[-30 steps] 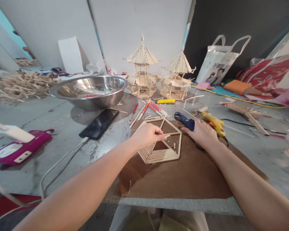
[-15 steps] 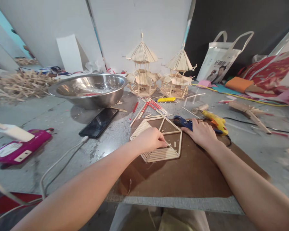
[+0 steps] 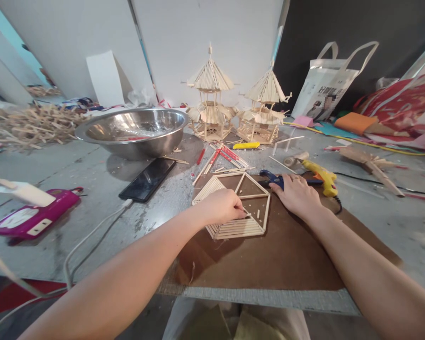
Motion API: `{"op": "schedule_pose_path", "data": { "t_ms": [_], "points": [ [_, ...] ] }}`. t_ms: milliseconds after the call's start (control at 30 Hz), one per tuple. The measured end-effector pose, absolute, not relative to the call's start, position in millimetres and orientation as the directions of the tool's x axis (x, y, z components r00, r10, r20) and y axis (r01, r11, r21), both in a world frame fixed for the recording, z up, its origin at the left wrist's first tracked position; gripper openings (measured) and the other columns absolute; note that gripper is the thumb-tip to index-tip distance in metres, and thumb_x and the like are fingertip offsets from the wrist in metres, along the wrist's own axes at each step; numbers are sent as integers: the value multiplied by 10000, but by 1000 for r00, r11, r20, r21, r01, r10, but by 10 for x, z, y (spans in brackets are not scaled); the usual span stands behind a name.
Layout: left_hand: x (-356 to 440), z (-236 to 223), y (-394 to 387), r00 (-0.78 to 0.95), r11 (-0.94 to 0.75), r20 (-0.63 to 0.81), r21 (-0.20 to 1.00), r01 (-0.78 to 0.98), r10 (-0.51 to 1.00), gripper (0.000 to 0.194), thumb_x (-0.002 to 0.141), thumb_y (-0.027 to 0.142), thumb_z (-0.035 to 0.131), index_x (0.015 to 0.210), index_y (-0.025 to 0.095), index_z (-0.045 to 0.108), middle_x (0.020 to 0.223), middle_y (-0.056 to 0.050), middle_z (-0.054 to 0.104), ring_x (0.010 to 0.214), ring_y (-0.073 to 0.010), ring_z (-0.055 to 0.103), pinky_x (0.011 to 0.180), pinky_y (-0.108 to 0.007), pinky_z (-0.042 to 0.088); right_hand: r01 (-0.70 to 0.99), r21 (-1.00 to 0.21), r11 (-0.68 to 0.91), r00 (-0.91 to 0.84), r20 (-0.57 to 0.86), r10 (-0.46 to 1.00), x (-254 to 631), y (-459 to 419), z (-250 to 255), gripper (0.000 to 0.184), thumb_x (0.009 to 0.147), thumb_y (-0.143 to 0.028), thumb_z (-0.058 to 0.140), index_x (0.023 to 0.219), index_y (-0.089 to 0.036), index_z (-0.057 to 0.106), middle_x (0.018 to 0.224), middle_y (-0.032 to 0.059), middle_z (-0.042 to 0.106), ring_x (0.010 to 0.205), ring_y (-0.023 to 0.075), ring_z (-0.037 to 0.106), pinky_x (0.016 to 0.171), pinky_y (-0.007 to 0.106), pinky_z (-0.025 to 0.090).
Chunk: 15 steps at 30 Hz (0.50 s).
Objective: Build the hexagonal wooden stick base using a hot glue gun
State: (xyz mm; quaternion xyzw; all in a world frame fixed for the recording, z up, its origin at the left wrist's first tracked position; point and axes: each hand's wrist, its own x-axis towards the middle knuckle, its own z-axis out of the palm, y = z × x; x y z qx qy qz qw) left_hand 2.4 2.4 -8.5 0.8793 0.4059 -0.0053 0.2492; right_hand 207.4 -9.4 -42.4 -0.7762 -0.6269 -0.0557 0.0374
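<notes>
My left hand (image 3: pixel 224 206) reaches over a flat polygonal frame of thin wooden sticks (image 3: pixel 239 230). Its thumb and fingers are pinched at the inner end of the filled front section, on a short wooden stick (image 3: pixel 248 215) that is mostly hidden by the fingertips. Rows of sticks fill the left and front sections; the right ones show only spokes, with small stick offcuts (image 3: pixel 258 213) lying inside. To the right, my right hand (image 3: pixel 299 194) is closed over blue-handled pliers (image 3: pixel 274 178), whose head points left beside the frame. Both frame and pliers lie on a brown board (image 3: pixel 269 264).
A yellow glue gun (image 3: pixel 320 175) lies right of the pliers. Two stick pagodas (image 3: pixel 210 113) stand behind, near a yellow cutter knife (image 3: pixel 246 146) and red-marked sticks (image 3: pixel 219 156). On the left are a steel bowl (image 3: pixel 145 146), a phone (image 3: pixel 147 180) and a purple power strip (image 3: pixel 56 200).
The view shifts slightly, so everything sits a little further right. Both hands keep nearly the same pose, the left still pinching at the frame, the right still on the pliers.
</notes>
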Motion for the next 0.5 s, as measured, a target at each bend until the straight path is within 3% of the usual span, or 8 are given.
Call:
{"op": "schedule_pose_path", "data": {
  "t_ms": [500],
  "points": [
    [18, -52, 20, 719, -591, -226, 438, 678, 658, 198, 667, 296, 485, 693, 183, 646, 628, -2, 618, 532, -93, 474, 496, -207, 294, 989, -46, -142, 147, 123, 981, 2071, -134, -372, 471, 778, -480, 270, 1121, -205, 440, 1078, 94, 524, 965, 254, 469, 744, 376, 373]
  ]
}}
